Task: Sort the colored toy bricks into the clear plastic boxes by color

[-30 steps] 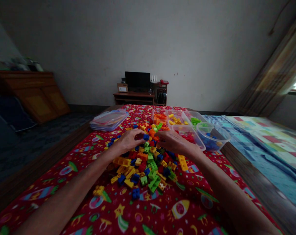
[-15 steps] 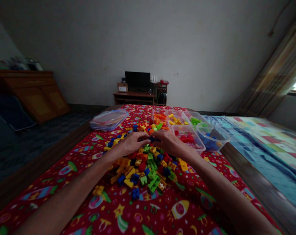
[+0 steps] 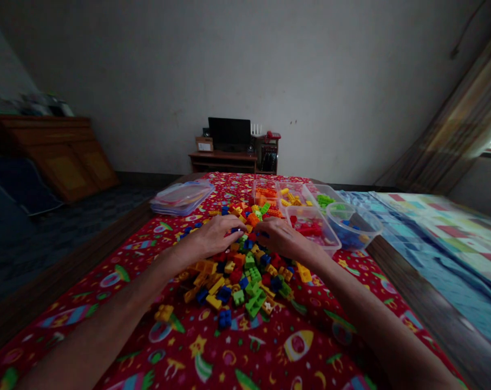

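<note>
A heap of colourful toy building bricks (image 3: 251, 276) lies on the red patterned tablecloth, mixed yellow, green, blue, red and orange. My left hand (image 3: 218, 236) hovers over the heap's far left part, thumb and index finger apart, and I see nothing held between them. Across a small gap, my right hand (image 3: 280, 235) is over the heap with its fingers curled down and inward. What its fingertips hold, if anything, is hidden. A blue brick (image 3: 248, 244) shows in the heap below the gap between the hands.
Clear containers hold sorted bricks: orange bricks (image 3: 266, 194), yellow bricks (image 3: 292, 199), green bricks (image 3: 324, 201), red bricks (image 3: 310, 230), and mostly blue bricks in a round tub (image 3: 373, 230). Stacked lids (image 3: 182, 197) lie at the left. A bed (image 3: 444, 244) adjoins the table's right edge.
My hands have moved slightly apart, opening a gap between the fingertips. The dark blue piece that was between them no longer shows there. The heap looks nearly the same.
</note>
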A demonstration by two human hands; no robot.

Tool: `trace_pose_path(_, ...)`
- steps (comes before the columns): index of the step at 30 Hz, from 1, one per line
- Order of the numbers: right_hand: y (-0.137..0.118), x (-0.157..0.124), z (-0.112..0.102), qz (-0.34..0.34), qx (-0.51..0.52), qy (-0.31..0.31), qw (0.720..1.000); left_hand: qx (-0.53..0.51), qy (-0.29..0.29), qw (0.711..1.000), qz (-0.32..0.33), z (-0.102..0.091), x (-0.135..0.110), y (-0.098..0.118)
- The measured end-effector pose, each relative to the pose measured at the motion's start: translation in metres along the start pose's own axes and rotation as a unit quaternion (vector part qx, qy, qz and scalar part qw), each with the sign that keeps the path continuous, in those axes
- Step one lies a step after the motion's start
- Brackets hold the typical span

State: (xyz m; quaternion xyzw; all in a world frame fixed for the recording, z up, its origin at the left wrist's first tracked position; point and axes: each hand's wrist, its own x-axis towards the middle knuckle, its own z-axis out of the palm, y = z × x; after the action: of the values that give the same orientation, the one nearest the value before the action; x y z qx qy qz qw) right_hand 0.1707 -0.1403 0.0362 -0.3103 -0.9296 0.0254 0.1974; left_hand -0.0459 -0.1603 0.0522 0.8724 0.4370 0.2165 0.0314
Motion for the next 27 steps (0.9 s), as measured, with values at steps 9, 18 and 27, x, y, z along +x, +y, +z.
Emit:
trace_pose_path(9,0.001,-0.008,0.023,-0.103,0.078,0.011,0.991,0.05,-0.027,0.984,0.169,0.011,-0.08,0.048)
trace_pose_path(18,0.002,-0.002,0.017,-0.039,0.062,-0.022,0.997,0.121,-0.08,0.946,0.289,0.054,-0.075,0.071)
trace_pose_path(27,0.007,-0.001,0.006,0.004,0.096,-0.036,0.995,0.155,-0.012,0.957,0.243,0.049,-0.053,0.046)
